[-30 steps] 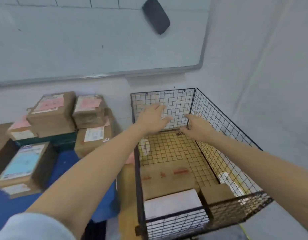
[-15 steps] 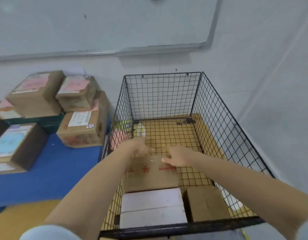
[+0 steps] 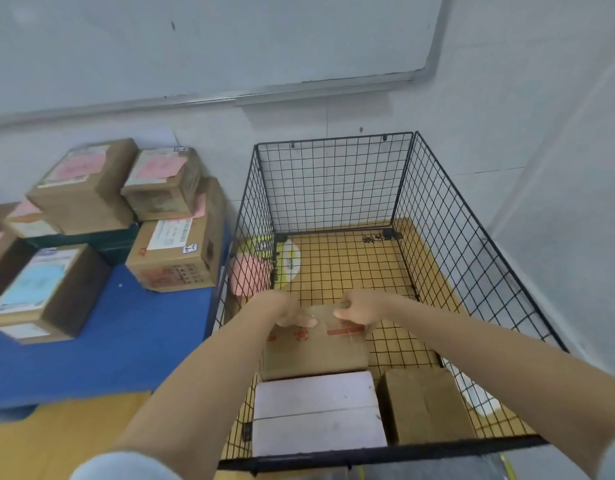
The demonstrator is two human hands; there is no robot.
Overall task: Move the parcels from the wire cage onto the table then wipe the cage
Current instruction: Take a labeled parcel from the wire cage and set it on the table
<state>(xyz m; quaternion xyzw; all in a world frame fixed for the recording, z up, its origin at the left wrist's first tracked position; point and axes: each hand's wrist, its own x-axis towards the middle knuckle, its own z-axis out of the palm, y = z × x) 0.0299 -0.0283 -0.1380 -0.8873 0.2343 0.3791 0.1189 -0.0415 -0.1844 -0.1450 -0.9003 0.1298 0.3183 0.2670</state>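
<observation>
On the brown parcel's far edge, the fingers of both hands now curl in a grip: left hand at 11 o'clock, right hand at 1 o'clock. They have dropped from the cage's back wall. The parcel still lies flat mid-cage, with a white parcel touching it at 6 o'clock and a small parcel at 4 o'clock. All 3 must reach the table at 9 o'clock before wiping.
</observation>
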